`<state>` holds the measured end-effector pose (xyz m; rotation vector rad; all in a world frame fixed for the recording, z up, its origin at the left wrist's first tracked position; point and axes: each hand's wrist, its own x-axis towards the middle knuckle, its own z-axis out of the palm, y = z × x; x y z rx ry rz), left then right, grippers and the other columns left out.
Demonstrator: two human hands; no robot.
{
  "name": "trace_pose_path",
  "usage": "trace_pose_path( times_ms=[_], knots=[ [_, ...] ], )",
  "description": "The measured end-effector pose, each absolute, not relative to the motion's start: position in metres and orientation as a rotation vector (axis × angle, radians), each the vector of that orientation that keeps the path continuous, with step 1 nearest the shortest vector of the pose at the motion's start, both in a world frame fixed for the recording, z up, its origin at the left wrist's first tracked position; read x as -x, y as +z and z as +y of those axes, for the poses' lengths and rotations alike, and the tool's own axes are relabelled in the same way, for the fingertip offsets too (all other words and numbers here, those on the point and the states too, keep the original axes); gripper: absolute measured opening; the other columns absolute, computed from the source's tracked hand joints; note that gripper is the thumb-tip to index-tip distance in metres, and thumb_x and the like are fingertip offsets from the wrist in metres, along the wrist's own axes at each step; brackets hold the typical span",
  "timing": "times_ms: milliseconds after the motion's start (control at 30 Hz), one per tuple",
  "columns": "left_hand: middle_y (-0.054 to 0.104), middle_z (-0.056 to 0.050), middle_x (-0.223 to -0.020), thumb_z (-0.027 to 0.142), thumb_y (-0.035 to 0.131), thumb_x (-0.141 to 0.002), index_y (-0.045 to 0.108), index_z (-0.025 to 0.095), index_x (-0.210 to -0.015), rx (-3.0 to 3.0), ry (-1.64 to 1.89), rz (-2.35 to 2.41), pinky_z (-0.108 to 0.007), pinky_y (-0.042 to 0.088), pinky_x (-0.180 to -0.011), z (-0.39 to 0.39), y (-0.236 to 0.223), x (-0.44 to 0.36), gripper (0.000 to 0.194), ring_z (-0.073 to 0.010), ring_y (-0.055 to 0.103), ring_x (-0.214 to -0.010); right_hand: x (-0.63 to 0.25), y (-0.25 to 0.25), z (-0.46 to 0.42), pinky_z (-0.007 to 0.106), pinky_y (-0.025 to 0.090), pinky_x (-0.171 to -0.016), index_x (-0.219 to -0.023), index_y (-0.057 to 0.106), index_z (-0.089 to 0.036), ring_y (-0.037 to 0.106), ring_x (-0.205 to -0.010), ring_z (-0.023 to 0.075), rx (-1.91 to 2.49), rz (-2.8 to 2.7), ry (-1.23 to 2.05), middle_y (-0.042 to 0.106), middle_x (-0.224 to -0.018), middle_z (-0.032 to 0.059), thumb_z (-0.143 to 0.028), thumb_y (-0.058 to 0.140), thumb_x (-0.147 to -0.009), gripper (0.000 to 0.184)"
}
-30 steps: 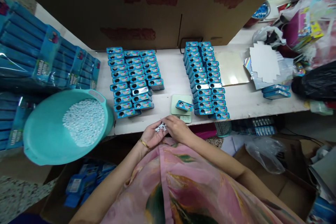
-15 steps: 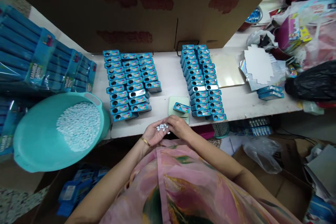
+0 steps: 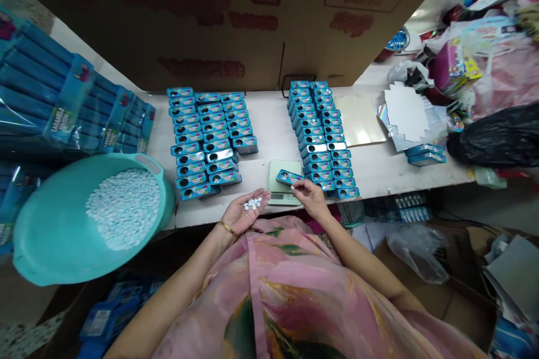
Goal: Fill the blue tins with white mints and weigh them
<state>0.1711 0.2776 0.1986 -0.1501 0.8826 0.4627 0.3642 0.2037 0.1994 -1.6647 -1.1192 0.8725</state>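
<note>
My left hand [image 3: 242, 214] is palm up over the table's front edge, cupped under several small white candies [image 3: 252, 203]. My right hand [image 3: 309, 196] pinches one white candy [image 3: 292, 187] between thumb and fingertips. Just beyond those fingertips lies a small blue tin [image 3: 289, 176] with a round opening in its top, where something pale shows. The tin rests on a pale green scale [image 3: 274, 170], whose small display faces me. Left of my left hand stands a turquoise tub [image 3: 50, 224] holding a heap of similar white candies [image 3: 124, 207].
Rows of blue tins stand left [image 3: 191, 179] and right [image 3: 316, 166] of the scale. A large cardboard box [image 3: 202, 28] blocks the back. Wrapped blue packs [image 3: 63, 101] are stacked at left. Two blue tins [image 3: 425, 155], a black bag [image 3: 497, 137] and clutter lie at right.
My right hand has moved right, away from my left palm to the tin on the scale, carrying one candy. My left hand has shifted slightly left with its candies.
</note>
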Motion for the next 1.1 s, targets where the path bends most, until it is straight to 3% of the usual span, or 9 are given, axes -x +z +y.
trace_pose_path(
  times_ms=[100,267,400,500,700,900,1100],
  knots=[
    [0.064,-0.017,-0.09,0.008,0.04,-0.078,0.058,0.003,-0.092,0.146,0.49,0.907,-0.029,0.052,-0.072,0.281,0.2,-0.165,0.023,-0.022,0.06,-0.088,-0.369,0.201,0.215,0.021,0.044,-0.056,-0.076,0.058,-0.017,0.052,-0.06,0.0099,1.702,-1.248,0.739,0.055,-0.072,0.0012,-0.022,0.052,-0.074,0.009],
    [0.063,-0.017,-0.09,0.008,0.041,-0.077,0.057,0.004,-0.093,0.179,0.491,0.962,-0.028,0.052,-0.071,0.278,0.195,-0.155,0.023,-0.0219,0.06,-0.088,-0.378,0.202,0.238,0.028,0.043,-0.073,-0.086,0.059,-0.018,0.053,-0.08,0.015,1.776,-1.724,0.472,0.059,-0.082,0.0053,-0.017,0.045,-0.079,0.015],
    [0.063,-0.017,-0.093,0.007,0.041,-0.077,0.057,0.004,-0.095,0.219,0.492,0.945,-0.03,0.051,-0.075,0.27,0.193,-0.152,0.025,-0.0225,0.058,-0.093,-0.375,0.21,0.234,0.029,0.043,-0.076,-0.089,0.059,-0.018,0.052,-0.083,0.0156,1.761,-1.818,0.402,0.06,-0.084,0.0062,-0.018,0.042,-0.082,0.018],
    [0.064,-0.016,-0.093,0.008,0.041,-0.078,0.057,0.004,-0.096,0.198,0.46,0.889,-0.032,0.049,-0.077,0.266,0.194,-0.155,0.025,-0.0225,0.058,-0.092,-0.35,0.218,0.223,0.028,0.042,-0.077,-0.09,0.058,-0.017,0.052,-0.084,0.0146,1.621,-1.946,0.476,0.059,-0.086,0.0057,-0.018,0.044,-0.082,0.016],
    [0.065,-0.007,-0.071,0.012,0.037,-0.082,0.057,0.007,-0.093,0.206,0.346,0.9,-0.027,0.051,-0.066,0.258,0.194,-0.152,0.024,-0.0132,0.062,-0.062,-0.284,0.201,0.218,0.025,0.041,-0.074,-0.08,0.058,-0.013,0.051,-0.083,0.0142,1.425,-2.537,0.776,0.058,-0.088,0.0068,-0.018,0.047,-0.08,0.012],
    [0.064,-0.007,-0.064,0.016,0.038,-0.082,0.058,0.008,-0.085,0.238,0.25,0.96,-0.033,0.05,-0.07,0.248,0.194,-0.138,0.022,-0.0189,0.063,-0.07,-0.274,0.187,0.214,0.021,0.04,-0.063,-0.09,0.056,-0.017,0.05,-0.08,0.013,1.422,-2.531,0.944,0.054,-0.091,0.0037,-0.022,0.046,-0.081,0.014],
    [0.066,-0.009,-0.076,0.012,0.038,-0.081,0.057,0.007,-0.095,0.203,0.318,0.946,-0.034,0.049,-0.076,0.248,0.194,-0.137,0.024,-0.0197,0.062,-0.08,-0.285,0.194,0.212,0.024,0.041,-0.072,-0.087,0.057,-0.016,0.049,-0.085,0.0138,1.334,-2.334,0.863,0.055,-0.089,0.0055,-0.02,0.047,-0.079,0.013]
  ],
)
